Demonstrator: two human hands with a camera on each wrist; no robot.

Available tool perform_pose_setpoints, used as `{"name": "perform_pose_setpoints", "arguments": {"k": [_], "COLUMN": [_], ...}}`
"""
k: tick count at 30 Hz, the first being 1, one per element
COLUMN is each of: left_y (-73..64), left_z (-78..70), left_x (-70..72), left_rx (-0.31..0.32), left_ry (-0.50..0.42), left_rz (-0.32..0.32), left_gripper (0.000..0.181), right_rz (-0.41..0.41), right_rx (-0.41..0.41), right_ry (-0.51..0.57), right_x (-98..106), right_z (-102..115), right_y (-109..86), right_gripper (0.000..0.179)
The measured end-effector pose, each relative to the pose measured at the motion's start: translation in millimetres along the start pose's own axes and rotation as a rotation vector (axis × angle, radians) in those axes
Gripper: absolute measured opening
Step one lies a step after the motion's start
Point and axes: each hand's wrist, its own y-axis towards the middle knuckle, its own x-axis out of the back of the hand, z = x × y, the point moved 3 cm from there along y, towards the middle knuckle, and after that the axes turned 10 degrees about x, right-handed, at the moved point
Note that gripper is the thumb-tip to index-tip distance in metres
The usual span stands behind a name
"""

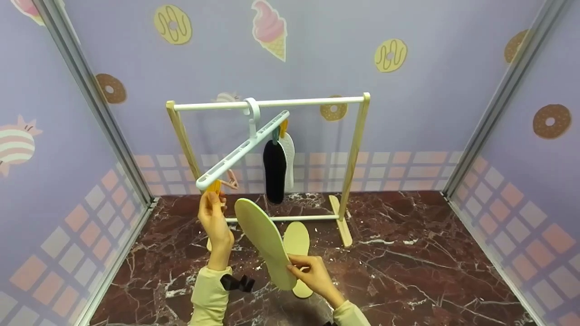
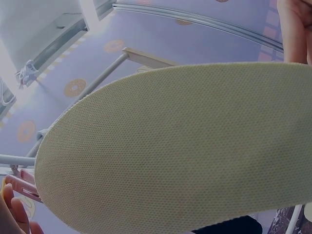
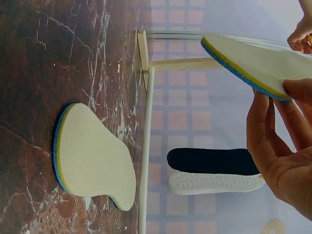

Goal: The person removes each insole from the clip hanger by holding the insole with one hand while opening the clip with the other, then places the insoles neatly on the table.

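Note:
My right hand (image 1: 313,272) pinches a cream insole (image 1: 265,242) by its side near the lower end, holding it tilted above the table. In the right wrist view this insole (image 3: 243,68) shows a blue and yellow edge. My left hand (image 1: 215,222) pinches a yellow clip (image 1: 215,186) at the near end of a white hanger (image 1: 235,154); whether the clip's mouth is parted is hidden. The held insole's upper end is just right of that hand, apart from the clip. A matching cream insole (image 3: 95,153) lies on the table.
The hanger hooks over the top bar (image 1: 308,102) of a wooden-legged rack. A black insole (image 1: 274,172) and a white insole (image 1: 288,158) hang by clips at its far end. A pink clip (image 1: 232,179) hangs by the near end. Patterned walls enclose the marbled table (image 1: 408,271).

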Motion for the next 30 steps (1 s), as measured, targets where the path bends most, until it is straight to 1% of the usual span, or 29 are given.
{"name": "perform_pose_setpoints", "arguments": {"k": [8,16,21,25,30], "left_y": [-1.3,1.2,3.1,6.4,11.9], "left_z": [-0.6,-0.9,-1.4,-2.1,-4.1], "left_x": [2.7,2.4,2.9,4.9,6.6], "left_rx": [0.007,0.013,0.014,0.001,-0.026], "left_ry": [-0.043,-0.055,-0.065,-0.085,-0.069], "left_rz": [-0.029,-0.019,-0.025,-0.029,-0.049], "left_gripper": [0.015,0.014,0.015,0.015,0.016], "right_rz": [0.002,-0.001,-0.006,-0.011,-0.015], "right_rx": [-0.008,0.002,0.01,0.018,0.009], "right_ry": [0.013,0.02,0.023,0.021,0.029], "right_x": [0.1,1.7,2.0,1.7,1.2], "right_z": [-0.8,-1.7,-3.1,-4.0,-5.2], "right_y": [-1.5,-1.3,-1.4,-1.7,-2.2], "right_gripper": [0.026,0.026,0.026,0.026,0.027]}}
